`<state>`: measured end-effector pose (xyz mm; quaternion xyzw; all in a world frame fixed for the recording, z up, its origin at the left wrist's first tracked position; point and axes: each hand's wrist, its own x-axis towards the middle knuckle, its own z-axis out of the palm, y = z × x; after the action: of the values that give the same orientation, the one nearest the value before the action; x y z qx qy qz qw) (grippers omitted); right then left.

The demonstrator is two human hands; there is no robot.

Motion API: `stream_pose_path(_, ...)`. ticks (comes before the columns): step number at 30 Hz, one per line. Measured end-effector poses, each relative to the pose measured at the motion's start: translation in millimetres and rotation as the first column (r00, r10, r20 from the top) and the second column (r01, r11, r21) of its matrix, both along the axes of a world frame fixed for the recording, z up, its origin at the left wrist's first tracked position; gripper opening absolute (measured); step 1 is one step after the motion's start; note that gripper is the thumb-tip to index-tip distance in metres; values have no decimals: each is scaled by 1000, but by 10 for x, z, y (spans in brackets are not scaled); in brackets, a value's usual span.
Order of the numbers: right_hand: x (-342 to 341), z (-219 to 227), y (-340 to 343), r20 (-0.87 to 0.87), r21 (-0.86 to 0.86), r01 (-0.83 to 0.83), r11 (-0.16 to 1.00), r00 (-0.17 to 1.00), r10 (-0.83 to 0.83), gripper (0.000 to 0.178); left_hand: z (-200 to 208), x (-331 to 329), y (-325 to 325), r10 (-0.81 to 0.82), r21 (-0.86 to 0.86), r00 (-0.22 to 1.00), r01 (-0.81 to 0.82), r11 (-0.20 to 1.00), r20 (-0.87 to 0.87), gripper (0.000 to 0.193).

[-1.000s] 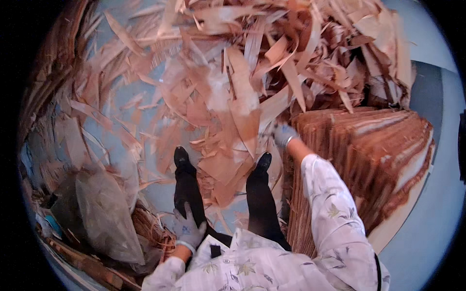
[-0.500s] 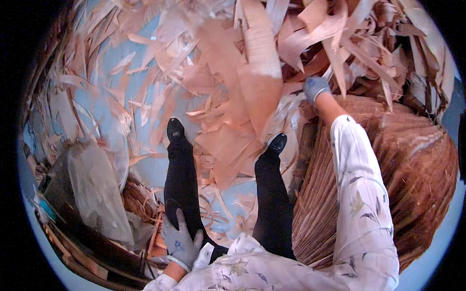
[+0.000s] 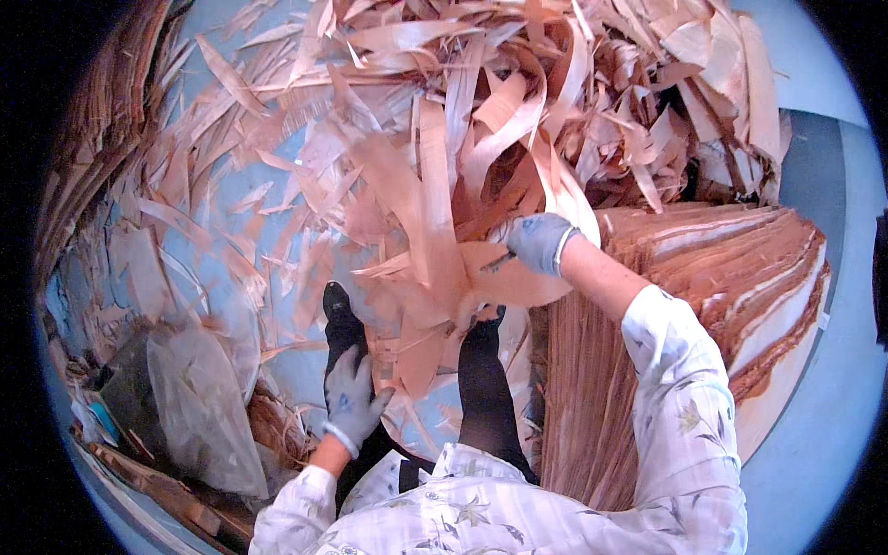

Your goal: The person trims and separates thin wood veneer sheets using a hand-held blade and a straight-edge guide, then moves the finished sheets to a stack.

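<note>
My left hand (image 3: 351, 398), in a grey-white glove, lies near my left knee over the black trousers, its fingers stretched out and apart, holding nothing. Further out to the right, my gloved right hand (image 3: 541, 242) is closed beside a broad tan sheet of wood veneer (image 3: 532, 285). A short, slim dark piece (image 3: 498, 263) pokes out below its fingertips; its kind is unclear. Just above that hand, a long curled veneer strip (image 3: 564, 190) hangs from the heap. Long, wide strips (image 3: 433, 203) run down toward my feet.
A large heap of veneer scraps (image 3: 601, 120) fills the far side. At my right stands a thick stack of reddish-brown veneer sheets (image 3: 592, 388). Another stack (image 3: 102, 111) rises at the far left. A clear plastic bag (image 3: 203, 407) sits at the near left. Scraps litter the pale blue floor.
My right hand has come nearer and to the left, away from the heap's edge. My left hand has moved up along my leg. The view has shifted, showing more of the heap.
</note>
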<state>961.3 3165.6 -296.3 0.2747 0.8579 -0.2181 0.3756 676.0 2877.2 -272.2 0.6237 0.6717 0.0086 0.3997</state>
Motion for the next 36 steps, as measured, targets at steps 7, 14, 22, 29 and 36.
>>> stream_pose_path(7, -648, 1863, -308, -90, -40, -22, 999, 996, 18, 15, 572, 291, 1068, -83, 280, 935, -17, 960, 344, 76)
stream_pose_path(14, -1356, 3782, -373, -260, 33, 118, 992, 960, -106, 17, 1714, 123, 1696, -291, 333, 616, 49, 942, 732, 53)
stream_pose_path(22, -977, 4291, -786, -909, 87, 530, 843, 389, -150, 26, 2823, -1427, 2062, 113, 150, 365, -619, 771, 924, 32)
stream_pose_path(29, -1082, 2990, -1525, -754, -428, 289, 856, 408, -514, 24, 3852, -3118, 446, 88, -322, -310, -894, 311, 947, 40)
stream_pose_path(36, -1910, 2828, -2280, -636, -627, 13, 779, 568, -522, 24, 4582, -3852, -1969, -10, -84, -84, -996, 27, 996, 33)
